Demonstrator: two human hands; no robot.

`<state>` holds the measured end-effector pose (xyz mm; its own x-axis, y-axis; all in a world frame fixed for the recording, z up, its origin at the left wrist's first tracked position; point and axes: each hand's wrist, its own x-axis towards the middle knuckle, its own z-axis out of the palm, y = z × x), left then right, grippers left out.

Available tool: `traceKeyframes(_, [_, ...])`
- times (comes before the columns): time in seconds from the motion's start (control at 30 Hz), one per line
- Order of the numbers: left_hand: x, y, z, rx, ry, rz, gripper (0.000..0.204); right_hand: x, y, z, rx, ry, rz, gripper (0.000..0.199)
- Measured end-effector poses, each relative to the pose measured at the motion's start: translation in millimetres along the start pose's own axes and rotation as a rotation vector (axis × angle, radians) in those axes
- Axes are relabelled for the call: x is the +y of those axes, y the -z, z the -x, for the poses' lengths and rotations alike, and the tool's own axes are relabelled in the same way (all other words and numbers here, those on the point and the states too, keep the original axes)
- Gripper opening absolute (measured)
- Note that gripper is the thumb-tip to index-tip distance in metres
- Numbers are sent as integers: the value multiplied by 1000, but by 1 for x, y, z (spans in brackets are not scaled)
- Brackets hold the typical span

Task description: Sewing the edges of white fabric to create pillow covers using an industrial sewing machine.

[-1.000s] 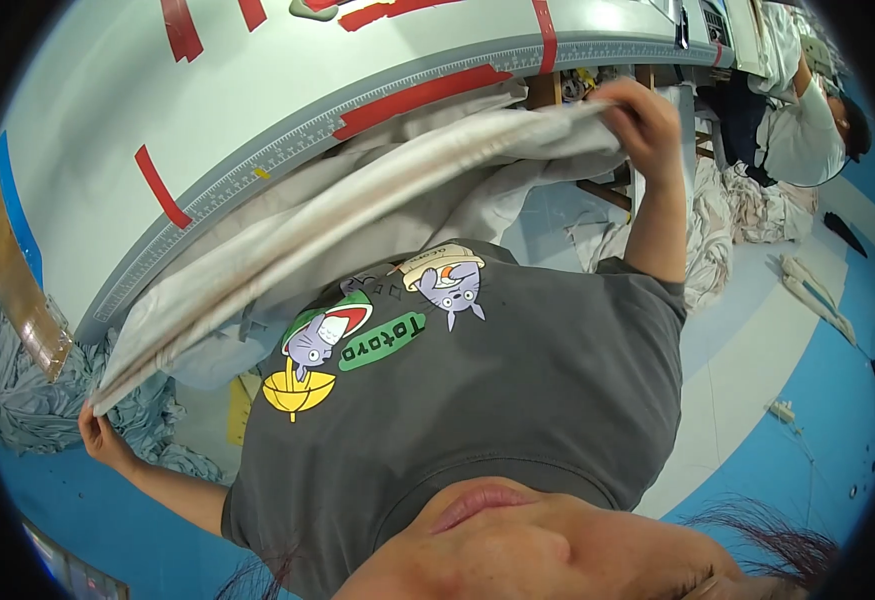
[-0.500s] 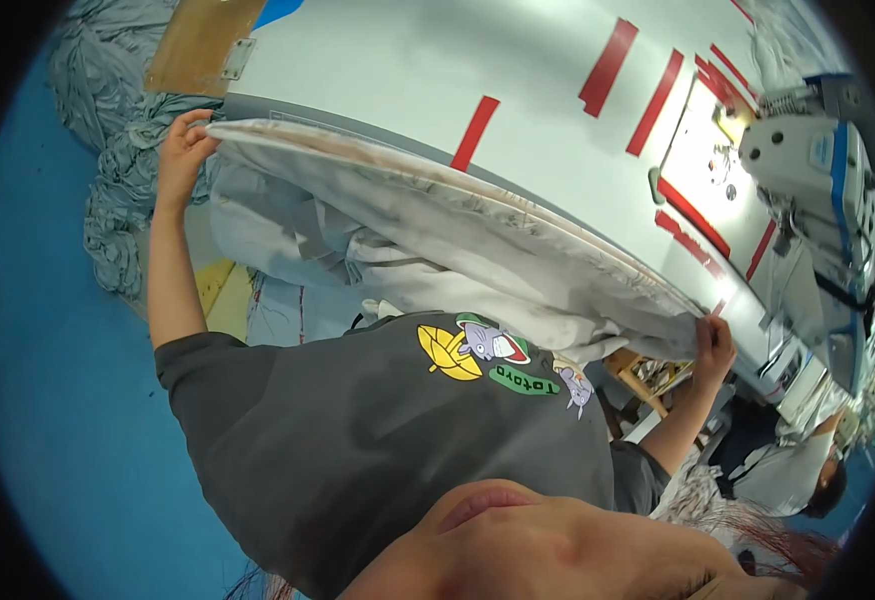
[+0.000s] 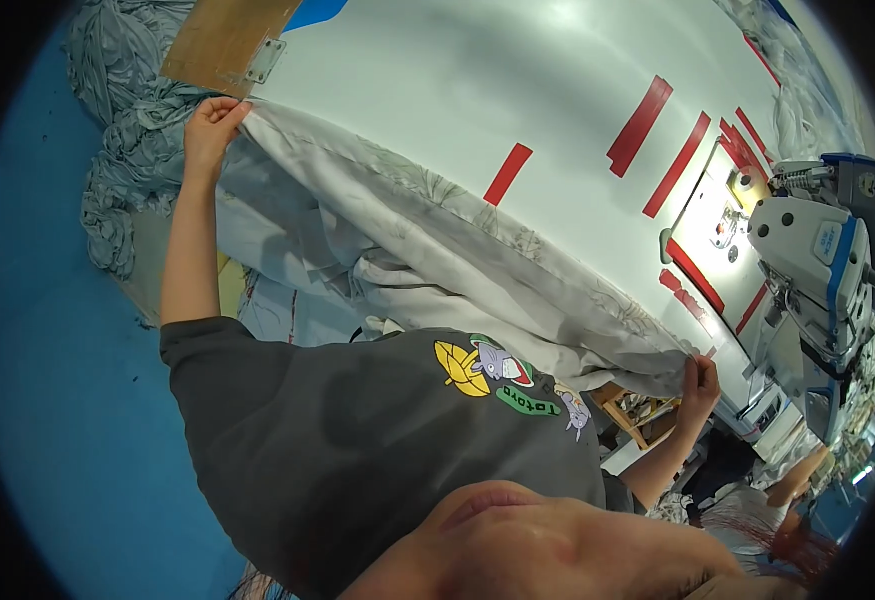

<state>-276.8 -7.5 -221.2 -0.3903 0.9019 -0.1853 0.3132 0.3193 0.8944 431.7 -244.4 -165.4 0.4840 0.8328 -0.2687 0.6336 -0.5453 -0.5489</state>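
A long pale fabric (image 3: 407,225) with a faint leafy print along its folded edge stretches between my two hands. At the left my left hand (image 3: 210,135) pinches one end of that edge beside the table's corner. My right hand (image 3: 699,385) grips the other end, near the sewing machine. The edge rests along the front of the white table (image 3: 407,90), and the rest of the cloth hangs in loose folds toward my body.
A sewing machine (image 3: 807,260) with its lamp lit stands at the right. Red tape strips (image 3: 508,174) mark the tabletop. A wooden board (image 3: 227,45) is hinged at the left end. Heaped grey-green cloth (image 3: 122,130) lies beyond it. Another person (image 3: 747,510) is at the lower right.
The fabric's edge, held just off the table's front before, now lies over it. My left hand has shifted slightly right and up; my right hand appears lower. The whole view has also turned a little.
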Motion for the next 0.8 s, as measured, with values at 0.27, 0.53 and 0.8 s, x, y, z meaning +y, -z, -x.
traceKeyframes(0.27, [-29,41,-42,-23,13,-297,27,3,-11,-9,87,30,173,17])
traceKeyframes(0.53, [-18,23,-44,-147,3,-150,30,10,7,-13,70,176,58,13])
traceKeyframes(0.8, [8,-3,-23,-98,-21,-257,28,10,8,-15,93,179,10,10])
